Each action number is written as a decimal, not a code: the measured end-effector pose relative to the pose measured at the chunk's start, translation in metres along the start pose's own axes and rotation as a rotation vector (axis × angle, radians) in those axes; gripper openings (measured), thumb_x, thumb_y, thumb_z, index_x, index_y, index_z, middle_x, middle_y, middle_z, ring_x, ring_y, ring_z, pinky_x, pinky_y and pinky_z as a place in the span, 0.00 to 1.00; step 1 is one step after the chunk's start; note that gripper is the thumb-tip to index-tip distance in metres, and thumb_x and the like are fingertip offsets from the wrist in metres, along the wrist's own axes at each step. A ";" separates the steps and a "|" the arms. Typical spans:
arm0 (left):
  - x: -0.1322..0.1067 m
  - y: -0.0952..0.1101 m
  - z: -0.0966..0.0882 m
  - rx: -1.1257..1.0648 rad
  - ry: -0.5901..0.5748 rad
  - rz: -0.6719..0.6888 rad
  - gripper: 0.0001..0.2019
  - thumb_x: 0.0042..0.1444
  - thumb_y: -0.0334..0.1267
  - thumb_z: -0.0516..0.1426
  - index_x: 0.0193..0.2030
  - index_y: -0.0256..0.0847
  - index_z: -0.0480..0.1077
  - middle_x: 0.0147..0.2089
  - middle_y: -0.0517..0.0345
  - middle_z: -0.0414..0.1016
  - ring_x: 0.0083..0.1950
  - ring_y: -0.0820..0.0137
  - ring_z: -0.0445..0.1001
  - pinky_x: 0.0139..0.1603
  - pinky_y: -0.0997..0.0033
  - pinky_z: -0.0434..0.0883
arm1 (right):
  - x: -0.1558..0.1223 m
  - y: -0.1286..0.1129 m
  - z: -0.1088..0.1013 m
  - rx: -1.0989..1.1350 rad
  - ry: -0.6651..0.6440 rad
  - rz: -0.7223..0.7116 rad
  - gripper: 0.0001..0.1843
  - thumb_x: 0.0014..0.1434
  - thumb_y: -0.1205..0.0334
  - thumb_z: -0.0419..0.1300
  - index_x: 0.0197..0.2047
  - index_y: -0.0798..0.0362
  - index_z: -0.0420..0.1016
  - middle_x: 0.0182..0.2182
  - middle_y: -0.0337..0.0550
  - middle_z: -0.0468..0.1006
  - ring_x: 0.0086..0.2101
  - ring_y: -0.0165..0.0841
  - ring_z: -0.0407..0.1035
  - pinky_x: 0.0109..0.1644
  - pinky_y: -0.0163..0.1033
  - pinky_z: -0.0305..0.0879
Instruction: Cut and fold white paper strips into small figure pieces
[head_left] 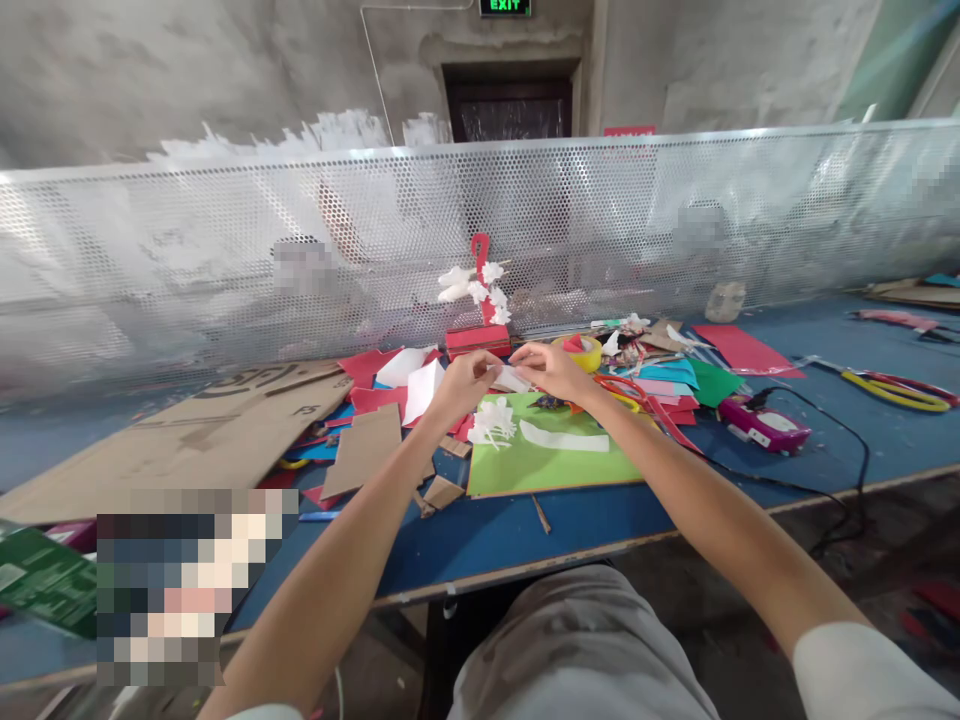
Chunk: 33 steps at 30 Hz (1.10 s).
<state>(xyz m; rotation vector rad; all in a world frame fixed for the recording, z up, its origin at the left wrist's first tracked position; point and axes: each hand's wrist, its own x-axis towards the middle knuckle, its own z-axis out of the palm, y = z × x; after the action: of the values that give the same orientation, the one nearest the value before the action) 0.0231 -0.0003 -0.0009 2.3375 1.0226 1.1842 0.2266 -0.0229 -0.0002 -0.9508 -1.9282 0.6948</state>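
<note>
Between my two hands is a small white paper piece (511, 379), above the far part of a lime-green sheet (555, 470). My left hand (471, 378) pinches its left end with thumb and fingers. At its other end, my right hand (553, 368) is closed in a pinch too. White paper flowers (493, 422) and a curved white paper strip (564, 438) lie on the green sheet. Just behind my hands stands a red box (478, 342) with a red hooked stem (481, 250) bearing white paper blossoms (492, 298).
Flattened cardboard (180, 430) covers the left side. Right of my hands lie yellow tape (589, 353), orange-handled scissors (622, 388), a purple device (765, 422) with a black cable, and yellow-and-red pliers (892, 388). A perforated metal screen (375, 270) borders the back.
</note>
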 end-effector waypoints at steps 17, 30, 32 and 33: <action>-0.003 0.008 0.000 0.031 -0.083 -0.007 0.10 0.58 0.38 0.56 0.41 0.38 0.77 0.35 0.53 0.79 0.32 0.71 0.72 0.35 0.73 0.68 | 0.003 0.006 0.003 -0.032 0.005 0.021 0.07 0.55 0.61 0.64 0.37 0.55 0.75 0.31 0.46 0.81 0.33 0.35 0.76 0.34 0.36 0.70; -0.001 -0.002 0.002 0.179 -0.095 -0.048 0.12 0.56 0.37 0.54 0.41 0.37 0.77 0.33 0.54 0.77 0.33 0.68 0.72 0.34 0.72 0.65 | 0.004 0.008 0.002 -0.092 0.031 -0.057 0.06 0.56 0.63 0.62 0.37 0.54 0.75 0.32 0.45 0.79 0.35 0.34 0.74 0.39 0.37 0.70; 0.000 -0.004 0.003 0.171 -0.123 -0.018 0.12 0.55 0.37 0.55 0.42 0.38 0.76 0.34 0.54 0.77 0.33 0.69 0.72 0.34 0.72 0.65 | 0.003 0.007 0.002 -0.086 0.024 -0.059 0.07 0.56 0.62 0.62 0.38 0.54 0.74 0.33 0.44 0.79 0.36 0.34 0.74 0.39 0.37 0.70; 0.000 -0.005 0.003 0.169 -0.134 -0.007 0.12 0.55 0.38 0.55 0.43 0.38 0.76 0.34 0.54 0.77 0.33 0.69 0.72 0.34 0.72 0.65 | 0.003 0.008 0.002 -0.081 0.018 -0.061 0.07 0.55 0.62 0.62 0.38 0.54 0.74 0.33 0.44 0.79 0.36 0.34 0.74 0.38 0.37 0.70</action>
<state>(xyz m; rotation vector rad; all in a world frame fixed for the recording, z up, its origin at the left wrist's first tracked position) 0.0232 0.0034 -0.0061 2.5009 1.1215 0.9570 0.2261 -0.0165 -0.0057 -0.9400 -1.9742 0.5748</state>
